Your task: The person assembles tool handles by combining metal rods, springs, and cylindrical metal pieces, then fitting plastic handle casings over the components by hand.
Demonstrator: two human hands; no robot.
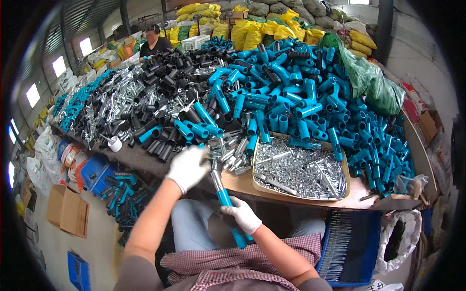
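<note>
Head view: low in the frame's middle, the gloved right hand is clamped around a blue plastic tube with a metal rod sticking out of its top. Just above and left, the gloved left hand closes its fingers on the rod's upper end. Beside them on the right sits a cardboard tray of small metal parts.

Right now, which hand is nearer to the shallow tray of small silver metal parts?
Right. The right hand, holding a blue tube, is just below the tray's near-left corner. The left hand is farther left, over the loose metal pieces.
</note>
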